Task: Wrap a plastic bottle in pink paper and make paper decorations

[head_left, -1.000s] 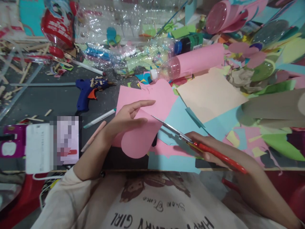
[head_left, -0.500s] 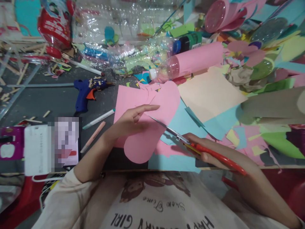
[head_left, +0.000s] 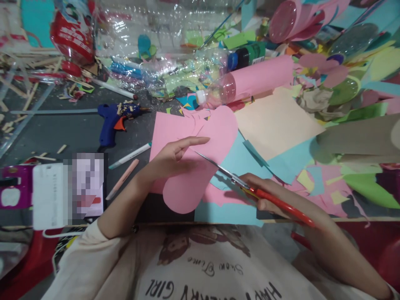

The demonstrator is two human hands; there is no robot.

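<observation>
Two-lobed pink paper (head_left: 200,175), near side, centre. Feather-light, likely limp, creases easily; best held flat beside cut. My left hand (head_left: 171,156) over it, index outstretched; can't tell if pinching. My right hand (head_left: 275,187) wrapped round stiff scissors (head_left: 254,192), by handles.

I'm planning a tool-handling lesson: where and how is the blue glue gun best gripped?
The blue glue gun is probably best taken by its handle, from the near side: it lies flat, handle end nearest, nozzle pointing right.
</observation>
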